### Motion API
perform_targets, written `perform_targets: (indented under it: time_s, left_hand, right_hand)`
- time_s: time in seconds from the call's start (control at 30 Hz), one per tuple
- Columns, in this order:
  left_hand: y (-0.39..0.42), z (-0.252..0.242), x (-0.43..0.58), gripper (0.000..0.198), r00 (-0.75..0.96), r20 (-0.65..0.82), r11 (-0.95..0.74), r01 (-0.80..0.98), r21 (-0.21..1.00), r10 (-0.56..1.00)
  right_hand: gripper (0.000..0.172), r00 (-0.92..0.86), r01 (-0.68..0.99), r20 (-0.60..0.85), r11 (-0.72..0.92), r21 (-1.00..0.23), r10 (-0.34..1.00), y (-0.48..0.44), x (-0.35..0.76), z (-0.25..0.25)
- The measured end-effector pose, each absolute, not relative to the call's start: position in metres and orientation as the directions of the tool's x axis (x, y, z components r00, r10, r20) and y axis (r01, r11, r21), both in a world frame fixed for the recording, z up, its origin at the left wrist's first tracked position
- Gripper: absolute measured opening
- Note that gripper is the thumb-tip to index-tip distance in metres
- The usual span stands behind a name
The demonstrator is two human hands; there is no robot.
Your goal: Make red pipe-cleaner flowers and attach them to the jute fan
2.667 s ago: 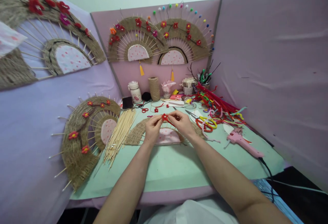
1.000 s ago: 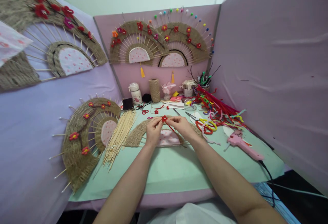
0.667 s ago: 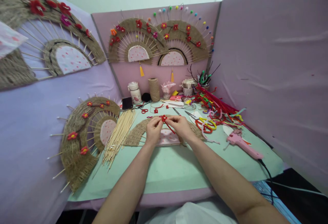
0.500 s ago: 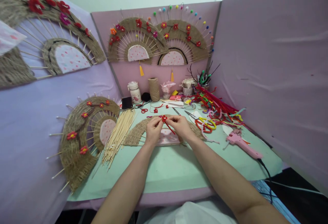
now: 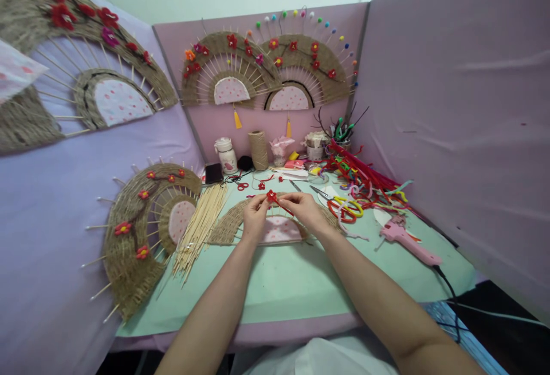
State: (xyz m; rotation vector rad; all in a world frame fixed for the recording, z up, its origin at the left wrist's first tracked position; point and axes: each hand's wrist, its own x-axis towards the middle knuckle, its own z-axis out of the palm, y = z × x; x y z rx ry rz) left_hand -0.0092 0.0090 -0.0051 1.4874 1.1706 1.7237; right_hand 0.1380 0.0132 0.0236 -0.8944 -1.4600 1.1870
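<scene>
Red flower (image 5: 271, 196), one: held over the flat fan's (image 5: 227, 221) far edge, pinched by the left hand (image 5: 255, 214); its red strip (image 5: 287, 210) pinched by the right hand (image 5: 303, 210). Shaping seems under way; a steady left pinch (petals may crush) is called for.

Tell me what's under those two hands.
A brown fan with a spotted centre lies on green cloth. The left hand and right hand cover parts of its band; what's there can't be seen.

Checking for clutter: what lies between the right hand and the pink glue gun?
In the head view: the fan's right end, red and yellow scissor handles, and a pale pink strip.
</scene>
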Motion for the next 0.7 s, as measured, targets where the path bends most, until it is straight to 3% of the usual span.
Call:
perform_targets:
  time_s: [0.27,0.4,0.53,0.7]
  left_hand:
    - [0.006,-0.002,-0.004,0.020,-0.134,0.526,-0.506,0.158,0.848,0.840]
    - [0.004,0.000,-0.003,0.019,-0.129,0.558,-0.535,0.176,0.827,0.820]
    - [0.003,0.001,-0.003,0.019,-0.123,0.563,-0.538,0.184,0.822,0.818]
    - [0.003,0.003,-0.004,0.017,-0.108,0.549,-0.528,0.172,0.831,0.829]
  right_hand:
    - [0.022,-0.205,-0.057,0.166,0.157,-0.986,0.965,0.007,0.136,0.028]
    - [0.023,-0.335,-0.256,-0.001,-0.092,-0.962,0.942,0.013,0.137,0.024]
    - [0.021,-0.596,-0.351,-0.146,-0.420,-0.837,0.790,0.017,0.142,0.022]
    - [0.012,-0.715,-0.374,-0.159,-0.564,-0.736,0.681,0.019,0.147,0.022]
